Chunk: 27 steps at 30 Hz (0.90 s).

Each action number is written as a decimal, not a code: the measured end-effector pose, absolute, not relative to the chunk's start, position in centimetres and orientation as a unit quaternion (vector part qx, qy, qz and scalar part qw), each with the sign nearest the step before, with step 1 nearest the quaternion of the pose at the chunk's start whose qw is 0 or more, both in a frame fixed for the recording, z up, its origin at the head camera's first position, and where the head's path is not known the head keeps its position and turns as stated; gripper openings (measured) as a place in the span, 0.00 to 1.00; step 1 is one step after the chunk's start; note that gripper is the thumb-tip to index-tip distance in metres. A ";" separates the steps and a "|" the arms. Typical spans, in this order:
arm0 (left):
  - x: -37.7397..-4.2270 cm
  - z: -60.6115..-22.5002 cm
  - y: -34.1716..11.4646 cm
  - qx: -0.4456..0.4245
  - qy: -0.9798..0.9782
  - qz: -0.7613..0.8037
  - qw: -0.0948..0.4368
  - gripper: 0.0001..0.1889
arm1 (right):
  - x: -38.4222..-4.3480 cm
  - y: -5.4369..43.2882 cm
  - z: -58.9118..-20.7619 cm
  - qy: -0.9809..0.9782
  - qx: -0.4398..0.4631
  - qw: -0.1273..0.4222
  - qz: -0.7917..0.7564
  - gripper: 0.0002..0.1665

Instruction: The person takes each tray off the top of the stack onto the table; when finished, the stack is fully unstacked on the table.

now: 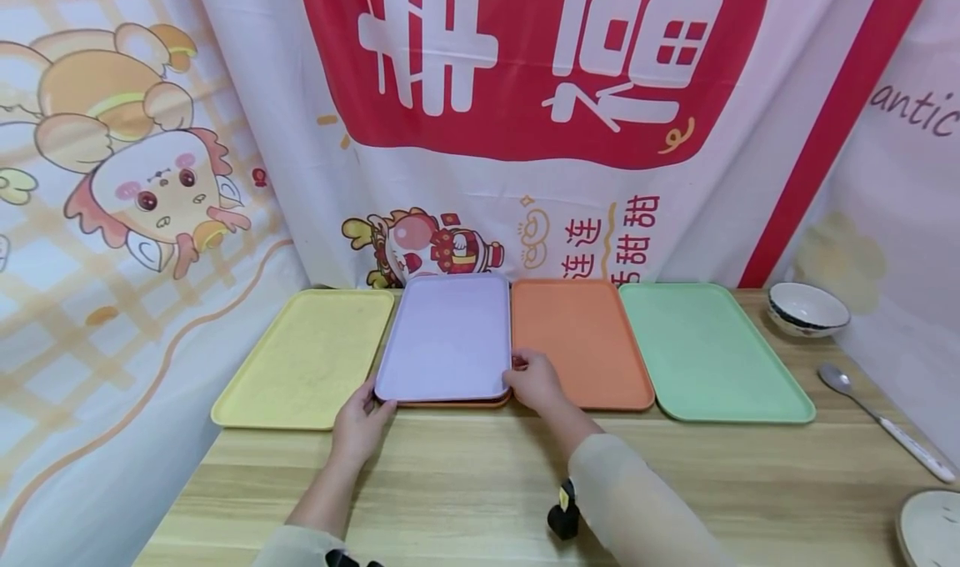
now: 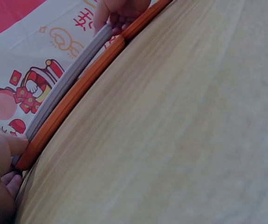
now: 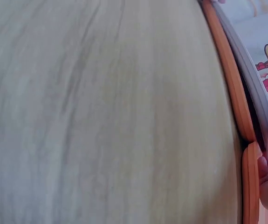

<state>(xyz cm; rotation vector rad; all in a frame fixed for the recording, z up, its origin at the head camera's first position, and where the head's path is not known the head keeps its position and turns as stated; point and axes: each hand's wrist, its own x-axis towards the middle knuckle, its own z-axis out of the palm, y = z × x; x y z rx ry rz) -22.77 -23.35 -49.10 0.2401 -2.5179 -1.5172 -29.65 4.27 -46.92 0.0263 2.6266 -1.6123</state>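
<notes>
A light purple tray (image 1: 450, 333) lies over an orange tray (image 1: 450, 404), of which only the front edge shows. My left hand (image 1: 362, 425) grips the purple tray's front left corner, thumb above and fingertips beneath, close by the lower tray's corner. At the front right corner, my right hand (image 1: 536, 382) pinches the purple tray's edge between thumb and curled fingers. In the right wrist view a dark gap parts the purple rim (image 3: 252, 74) from the orange rim (image 3: 231, 79), widening toward my right hand. A second orange tray (image 1: 581, 346) sits directly right, beneath my right hand's fingers.
A yellow tray (image 1: 307, 358) lies at the left and a green tray (image 1: 712, 350) at the right of the wooden table (image 1: 465, 484). Farther right are a bowl (image 1: 808, 308), a spoon (image 1: 885, 421) and a partly visible plate (image 1: 933, 525). A printed cloth (image 1: 465, 175) hangs behind.
</notes>
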 end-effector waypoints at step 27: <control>-22.5 -49.1 -23.4 0.054 -0.845 -0.524 0.095 0.36 | -30.0 4.4 -45.6 0.738 0.082 0.058 -0.667 0.38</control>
